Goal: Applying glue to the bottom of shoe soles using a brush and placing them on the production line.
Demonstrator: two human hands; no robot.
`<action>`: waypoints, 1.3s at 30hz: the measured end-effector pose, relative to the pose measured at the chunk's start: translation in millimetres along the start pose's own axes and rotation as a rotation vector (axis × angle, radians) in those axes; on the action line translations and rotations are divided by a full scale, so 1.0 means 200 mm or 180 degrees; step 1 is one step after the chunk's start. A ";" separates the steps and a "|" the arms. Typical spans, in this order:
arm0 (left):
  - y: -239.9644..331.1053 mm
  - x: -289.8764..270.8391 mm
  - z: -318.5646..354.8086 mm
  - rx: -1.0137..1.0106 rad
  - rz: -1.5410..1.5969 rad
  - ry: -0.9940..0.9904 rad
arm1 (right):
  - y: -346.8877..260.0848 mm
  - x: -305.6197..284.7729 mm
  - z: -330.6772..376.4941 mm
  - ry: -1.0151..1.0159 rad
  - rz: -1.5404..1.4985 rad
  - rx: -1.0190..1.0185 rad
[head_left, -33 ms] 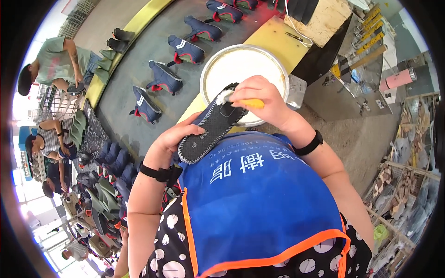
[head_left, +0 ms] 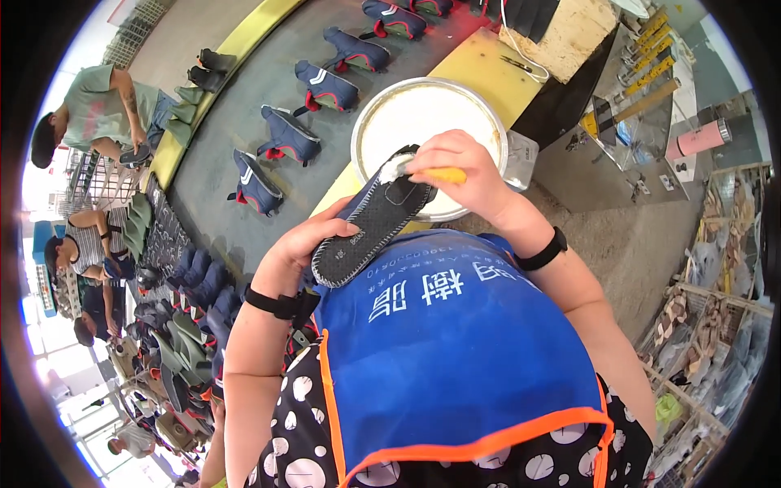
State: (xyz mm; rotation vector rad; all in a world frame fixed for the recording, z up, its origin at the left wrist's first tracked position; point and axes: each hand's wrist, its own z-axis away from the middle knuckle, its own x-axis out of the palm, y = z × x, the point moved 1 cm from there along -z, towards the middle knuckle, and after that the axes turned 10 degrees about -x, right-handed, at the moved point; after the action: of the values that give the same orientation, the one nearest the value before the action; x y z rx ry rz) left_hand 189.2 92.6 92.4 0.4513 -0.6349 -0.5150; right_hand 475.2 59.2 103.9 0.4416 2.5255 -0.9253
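Note:
My left hand (head_left: pixel 303 244) grips a dark navy shoe upper (head_left: pixel 351 254) by its side, thumb over the edge. Its black underside, stitched round with pale thread, faces up and slants toward the upper right. A small brush with a yellow handle (head_left: pixel 447 175) is closed in my right hand (head_left: pixel 465 163). White paste (head_left: pixel 394 168) coats the far end of the underside, where the brush head meets it; my fingers partly hide that head. Just beyond, a round metal basin (head_left: pixel 358 130) holds creamy white paste, with the shoe's far end overlapping its near rim.
Several navy shoe uppers with red trim (head_left: pixel 294 137) stand in a row on the grey conveyor belt (head_left: pixel 215 122). More uppers are heaped at the left (head_left: pixel 191 325). Several people work along the far left. A metal cabinet (head_left: pixel 602 175) and wire shelves (head_left: pixel 700 325) stand at the right.
My right hand has shifted very slightly, and the yellow brush handle has tilted a little. My left hand and the shoe upper look unmoved.

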 end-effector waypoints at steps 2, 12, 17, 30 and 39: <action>-0.01 -0.01 0.01 0.0013 -0.0011 -0.0024 | 0.09 -0.02 0.05 0.0044 0.0040 0.0283; -0.08 -0.04 0.06 0.0299 0.0050 -0.0023 | 0.05 0.06 0.05 0.0779 -0.0424 0.1059; -0.10 -0.02 0.07 0.0543 0.0028 0.0309 | 0.05 0.07 0.10 0.0647 0.0107 0.1545; -0.08 0.00 0.00 0.1012 -0.0164 0.0700 | -0.05 0.15 0.09 0.0947 0.0602 0.1492; -0.06 0.00 0.02 0.0430 0.0224 -0.0209 | 0.12 0.03 -0.05 0.0445 0.0562 0.0974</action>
State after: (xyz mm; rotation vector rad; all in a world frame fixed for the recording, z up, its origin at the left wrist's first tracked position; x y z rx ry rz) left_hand 182.3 81.9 88.5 0.5391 -0.7489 -0.4228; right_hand 478.2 84.6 94.6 0.8349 2.4209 -1.2529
